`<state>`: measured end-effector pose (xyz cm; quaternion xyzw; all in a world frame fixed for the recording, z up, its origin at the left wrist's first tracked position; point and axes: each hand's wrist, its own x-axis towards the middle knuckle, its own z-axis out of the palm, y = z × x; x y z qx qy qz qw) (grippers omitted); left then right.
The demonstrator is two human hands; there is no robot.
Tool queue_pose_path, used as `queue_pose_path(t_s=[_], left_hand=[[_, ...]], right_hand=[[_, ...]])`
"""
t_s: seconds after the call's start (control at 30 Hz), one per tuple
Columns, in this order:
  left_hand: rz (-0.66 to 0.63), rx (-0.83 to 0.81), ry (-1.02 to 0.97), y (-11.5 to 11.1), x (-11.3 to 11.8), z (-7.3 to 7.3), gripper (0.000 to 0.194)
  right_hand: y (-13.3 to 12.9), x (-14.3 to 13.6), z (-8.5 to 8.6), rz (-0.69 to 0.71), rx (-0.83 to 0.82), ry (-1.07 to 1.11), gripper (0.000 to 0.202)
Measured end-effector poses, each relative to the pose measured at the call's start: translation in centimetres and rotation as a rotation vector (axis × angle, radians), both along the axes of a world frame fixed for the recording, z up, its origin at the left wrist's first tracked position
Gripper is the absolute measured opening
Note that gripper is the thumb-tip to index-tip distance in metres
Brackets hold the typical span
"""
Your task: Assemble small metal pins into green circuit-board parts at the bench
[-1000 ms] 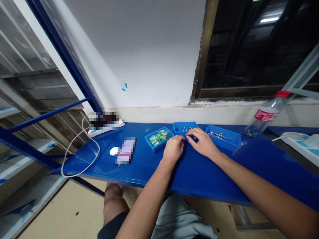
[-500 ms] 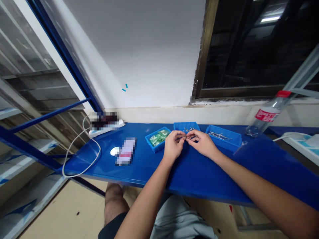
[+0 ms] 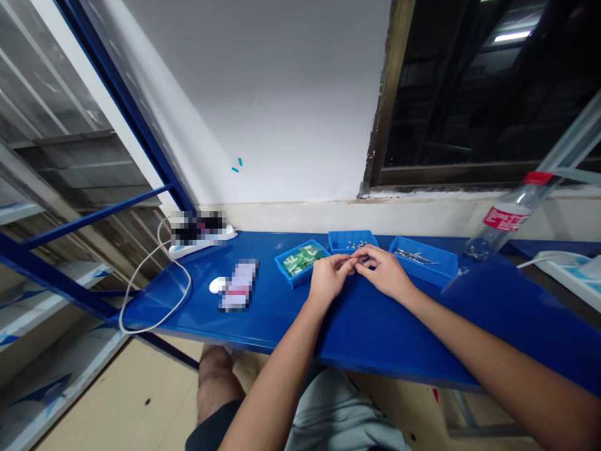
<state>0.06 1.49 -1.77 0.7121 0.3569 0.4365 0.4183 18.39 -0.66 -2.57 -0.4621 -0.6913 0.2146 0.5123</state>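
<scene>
My left hand (image 3: 327, 275) and my right hand (image 3: 379, 268) meet fingertip to fingertip above the blue table (image 3: 375, 326). Both are pinched closed; whatever lies between the fingers is too small and covered to name. Just behind them stands a blue bin (image 3: 339, 243) with small metal parts (image 3: 359, 245) in it. Left of my left hand, another blue bin (image 3: 293, 283) holds green-and-white packets (image 3: 300, 258). To the right, a longer blue bin (image 3: 444, 270) contains thin metal rods (image 3: 416, 255).
A plastic bottle (image 3: 504, 219) with a red cap stands at the back right, near a white power strip (image 3: 570, 279). On the left are a blurred-out flat object (image 3: 240, 282), a white oval item (image 3: 216, 285), a second power strip (image 3: 201, 241) and a looped white cable (image 3: 188, 291).
My hands have lowered slightly, and the fingers have closed in more tightly against each other. The bins stay in place; the view has shifted a little.
</scene>
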Motion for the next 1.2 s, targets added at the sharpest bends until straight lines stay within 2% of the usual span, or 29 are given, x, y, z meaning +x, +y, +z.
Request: queue_pose_path(t_s=[0.17, 0.37, 0.7, 0.87, 1.0, 1.2], left_hand=[[0.035, -0.008, -0.027, 0.4, -0.1, -0.3, 0.020], [0.032, 0.054, 0.000, 0.8, 0.0, -1.0, 0.033], [0.040, 0.078, -0.086, 1.3, 0.1, -1.3, 0.038], [0.038, 0.042, -0.131, 1.1, 0.2, -1.0, 0.036], [0.086, 0.046, -0.043, 0.5, 0.0, -0.3, 0.018], [0.046, 0.017, 0.071, 0.1, -0.2, 0.2, 0.026]], right_hand=[[0.2, 0.1, -0.3, 0.019, -0.033, 0.029, 0.016], [0.5, 0.0, -0.9, -0.006, -0.086, 0.115, 0.027], [0.6, -0.2, -1.2, 0.028, -0.130, 0.173, 0.026], [0.4, -0.3, -0.8, 0.037, -0.072, 0.124, 0.021], [0.2, -0.1, -0.4, -0.004, -0.014, -0.015, 0.015], [0.1, 0.0, -0.3, -0.014, -0.007, 0.001, 0.016]])
